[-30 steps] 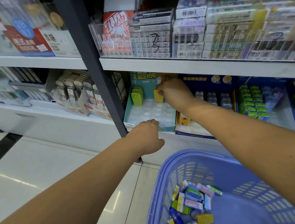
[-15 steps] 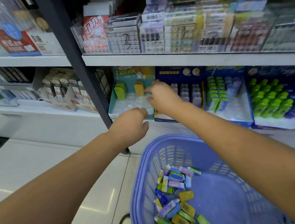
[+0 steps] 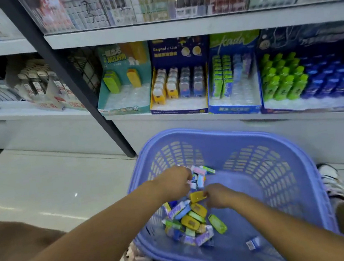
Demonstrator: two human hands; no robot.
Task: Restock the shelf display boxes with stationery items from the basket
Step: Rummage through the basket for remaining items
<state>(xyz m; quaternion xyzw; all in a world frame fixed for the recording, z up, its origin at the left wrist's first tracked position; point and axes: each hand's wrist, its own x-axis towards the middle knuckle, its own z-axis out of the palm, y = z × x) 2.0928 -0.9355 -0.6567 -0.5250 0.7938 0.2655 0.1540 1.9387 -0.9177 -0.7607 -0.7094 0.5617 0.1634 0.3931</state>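
A purple plastic basket (image 3: 279, 141) stands on the floor in front of the shelf, holding a heap of small stationery items (image 3: 187, 220) in yellow, green, blue and lilac. Both my hands are down inside it. My right hand (image 3: 218, 196) pinches a yellow item (image 3: 196, 196) at the top of the heap. My left hand (image 3: 173, 182) is curled over pastel items at the heap's far end; what it holds is hidden. On the low shelf, the teal display box (image 3: 126, 109) holds one green and one yellow item and is otherwise mostly bare.
Right of the teal box stand a navy box (image 3: 179, 110) with yellow and blue items, a blue box (image 3: 235, 108) and a dark box (image 3: 314, 105) of green and blue pieces. A black upright post (image 3: 90, 101) divides the shelving. A sneaker (image 3: 331, 181) sits beside the basket.
Both hands have come down from the teal display box into the basket, and the view has tilted down. The yellow item placed earlier now stands in the teal box.
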